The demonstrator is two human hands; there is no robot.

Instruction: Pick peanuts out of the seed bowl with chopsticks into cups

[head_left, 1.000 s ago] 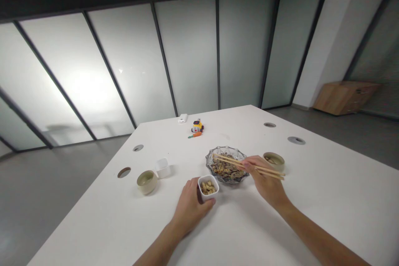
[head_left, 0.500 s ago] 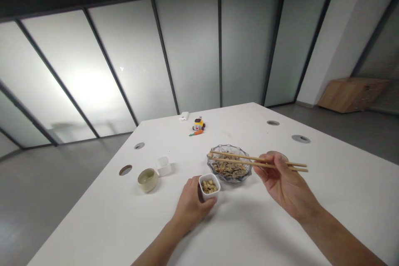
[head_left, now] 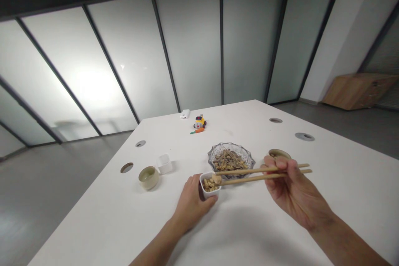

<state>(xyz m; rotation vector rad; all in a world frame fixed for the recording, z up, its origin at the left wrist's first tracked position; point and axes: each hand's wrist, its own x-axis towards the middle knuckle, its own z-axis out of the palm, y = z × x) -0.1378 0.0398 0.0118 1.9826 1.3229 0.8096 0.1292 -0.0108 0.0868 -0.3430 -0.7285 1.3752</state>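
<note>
My left hand point(head_left: 193, 200) is wrapped round a small white square cup point(head_left: 212, 194), which holds several tan nut-like pieces point(head_left: 208, 185). In my right hand point(head_left: 291, 187) is a pair of wooden chopsticks point(head_left: 249, 173), held nearly level. Their tips meet over the cup's right side with a pale tan piece point(head_left: 216, 179) between them; whether it touches the pieces below I cannot tell. Just behind the chopsticks stands a scalloped glass bowl point(head_left: 215, 151) filled with brownish seeds or shells point(head_left: 230, 160). Beyond my right hand, a round bowl point(head_left: 280, 152) is partly hidden by the fingers.
Left of the cup stand an empty-looking white square cup point(head_left: 164, 164) and a beige round bowl point(head_left: 149, 178). Farther back on the white table point(head_left: 118, 224) lie a toy carrot point(head_left: 197, 131), a yellow toy vehicle point(head_left: 200, 122) and a white box-shaped device point(head_left: 185, 114).
My right hand has brought the chopsticks and the tan piece down from over the glass bowl to the white cup. My left hand keeps hold of the cup in nearly the same place.
</note>
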